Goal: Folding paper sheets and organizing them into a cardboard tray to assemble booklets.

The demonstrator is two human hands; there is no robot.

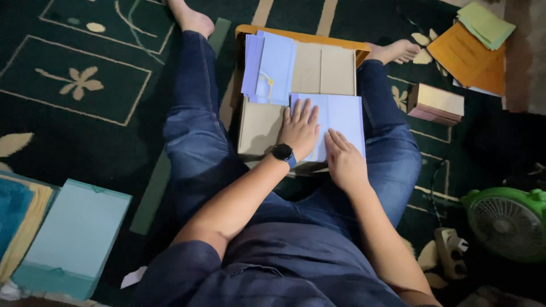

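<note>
A dark green patterned carpet (85, 108) covers the floor, with a cardboard box (259, 128) resting between the seated person's legs. Left hand (300, 129) and right hand (343, 160) lie flat, fingers extended and gripping nothing, pressing a pale blue paper sheet (341, 113) in the box's near right section. A green fan (506, 219) stands well apart at right.
</note>
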